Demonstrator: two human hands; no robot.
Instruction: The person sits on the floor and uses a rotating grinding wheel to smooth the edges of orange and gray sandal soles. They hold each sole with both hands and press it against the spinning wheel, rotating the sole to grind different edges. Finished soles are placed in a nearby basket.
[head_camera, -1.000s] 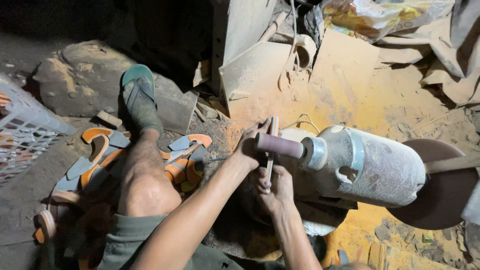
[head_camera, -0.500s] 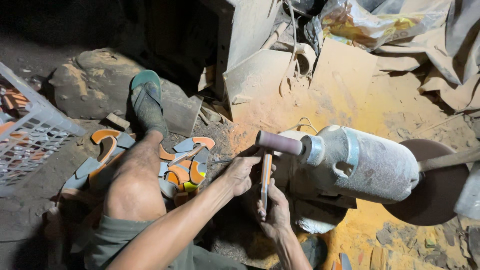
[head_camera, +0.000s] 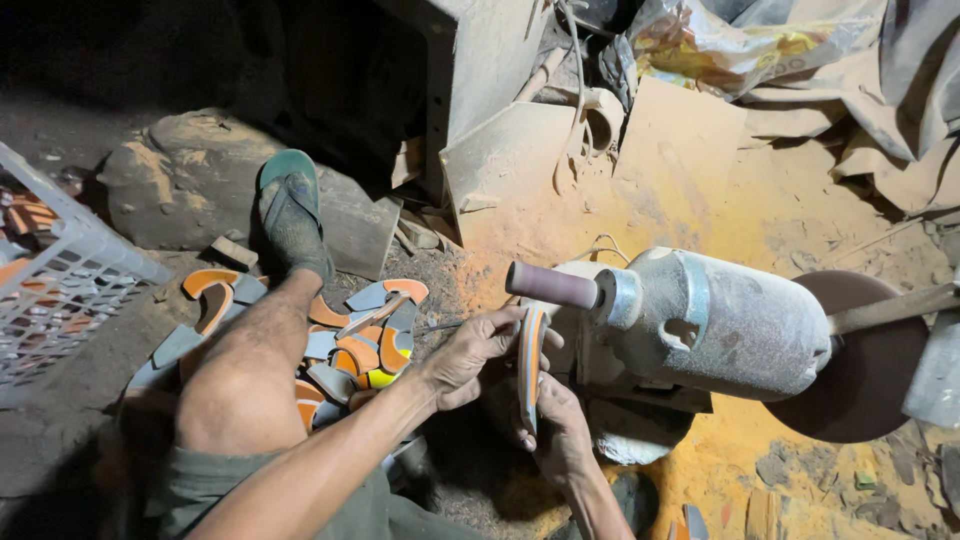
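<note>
A curved orange sole piece (head_camera: 529, 365) is pinched at its top by the left hand (head_camera: 470, 355); its lower end is gripped by the right hand (head_camera: 560, 435). It is held just below the sanding drum (head_camera: 552, 285) of the dusty grinder (head_camera: 720, 325).

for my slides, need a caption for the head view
Both hands, left and right, hold a curved sole piece under a grinder spindle.

Sole piece (head_camera: 529, 365): orange with grey edge. Spindle (head_camera: 552, 285): dusky pink. Motor (head_camera: 720, 325): grey, dust-speckled. Disc (head_camera: 860, 370): brown. Scrap pile (head_camera: 350, 340): orange, grey, one yellow piece. Sandal (head_camera: 290, 205): teal. Crate (head_camera: 70, 290): white lattice. Floor (head_camera: 700, 200): coated in orange-yellow dust.
</note>
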